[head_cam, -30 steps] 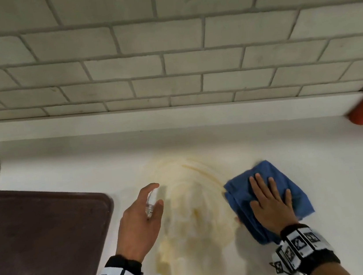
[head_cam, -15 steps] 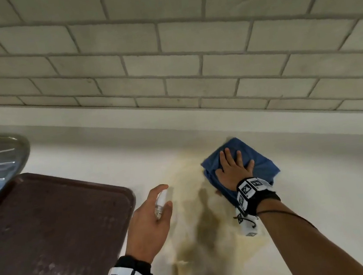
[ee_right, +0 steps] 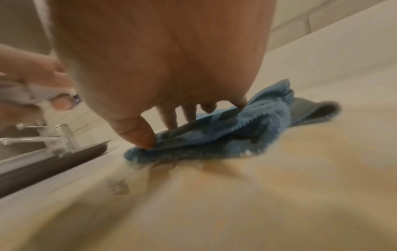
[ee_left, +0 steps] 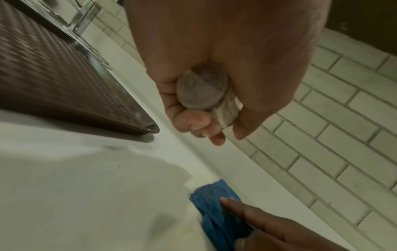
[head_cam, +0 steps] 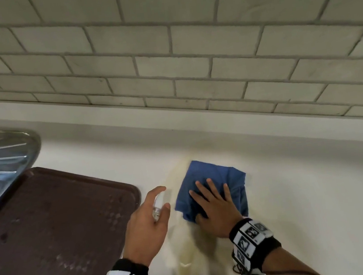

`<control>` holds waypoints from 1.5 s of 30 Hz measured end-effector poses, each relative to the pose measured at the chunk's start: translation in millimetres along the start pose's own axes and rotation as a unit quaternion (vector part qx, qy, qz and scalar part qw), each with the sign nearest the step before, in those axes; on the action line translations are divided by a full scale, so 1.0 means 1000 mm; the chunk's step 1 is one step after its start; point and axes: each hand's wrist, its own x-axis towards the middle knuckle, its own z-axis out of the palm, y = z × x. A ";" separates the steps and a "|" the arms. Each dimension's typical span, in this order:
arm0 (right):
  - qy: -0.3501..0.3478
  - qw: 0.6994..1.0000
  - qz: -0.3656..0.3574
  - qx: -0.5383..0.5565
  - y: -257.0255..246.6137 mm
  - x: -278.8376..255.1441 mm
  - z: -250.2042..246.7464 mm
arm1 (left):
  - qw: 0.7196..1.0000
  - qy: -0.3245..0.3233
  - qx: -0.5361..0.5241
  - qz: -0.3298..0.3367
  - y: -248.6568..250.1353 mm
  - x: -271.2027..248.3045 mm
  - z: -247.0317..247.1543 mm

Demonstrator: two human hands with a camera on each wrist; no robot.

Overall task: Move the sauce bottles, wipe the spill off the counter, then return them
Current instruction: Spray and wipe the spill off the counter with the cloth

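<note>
My right hand (head_cam: 214, 204) lies flat, fingers spread, pressing a blue cloth (head_cam: 207, 180) onto the white counter (head_cam: 309, 189). A pale yellow smear (head_cam: 197, 262) spreads under and in front of the cloth (ee_right: 225, 139). My left hand (head_cam: 147, 220) hovers just left of the cloth and grips a small clear spray bottle (head_cam: 158, 206), its base showing in the left wrist view (ee_left: 203, 88). No sauce bottles are in view.
A dark brown tray (head_cam: 48, 224) lies on the counter at the left, close to my left hand. Behind it is a steel sink rim (head_cam: 4, 151) with a tap (ee_right: 64, 135). A tiled wall (head_cam: 186, 44) rises behind the counter.
My right hand has drawn the cloth from the back of the counter toward me and slightly left over the smear. The left hand still holds the spray bottle beside it.
</note>
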 end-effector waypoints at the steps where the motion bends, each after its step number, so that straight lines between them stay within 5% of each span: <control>1: 0.025 1.000 0.002 0.003 -0.004 -0.007 0.002 | 1.000 0.000 0.001 0.000 0.001 -0.002 -0.001; 7: 0.138 0.990 0.003 -0.034 -0.028 -0.012 0.007 | 1.000 0.003 -0.007 0.008 0.009 -0.022 -0.004; 18: 0.130 0.991 0.008 -0.039 -0.049 -0.010 -0.004 | 0.998 0.052 -0.034 -0.003 -0.003 -0.066 -0.023; 22: 0.140 0.983 0.041 0.109 -0.046 -0.010 -0.018 | 0.997 0.064 -0.034 -0.004 -0.005 -0.079 -0.025; 26: 0.141 0.922 0.056 0.356 -0.044 -0.024 -0.059 | 0.997 0.068 -0.032 -0.002 -0.008 -0.084 -0.027; 31: 0.179 0.854 0.019 0.488 -0.021 -0.026 -0.100 | 0.998 0.060 -0.033 -0.002 -0.005 -0.084 -0.027; 34: 0.170 0.789 0.086 0.584 0.007 -0.032 -0.100 | 0.998 0.060 -0.037 0.000 -0.002 -0.082 -0.028; 36: 0.169 0.774 0.156 0.590 0.035 -0.038 -0.088 | 0.998 0.054 -0.035 -0.003 -0.001 -0.080 -0.027; 41: 0.142 0.867 0.308 0.366 0.092 -0.058 -0.046 | 0.998 0.040 -0.038 -0.003 0.004 -0.079 -0.025; 45: 0.195 0.917 0.268 0.223 0.070 -0.081 -0.036 | 0.999 0.028 -0.032 -0.010 0.009 -0.075 -0.018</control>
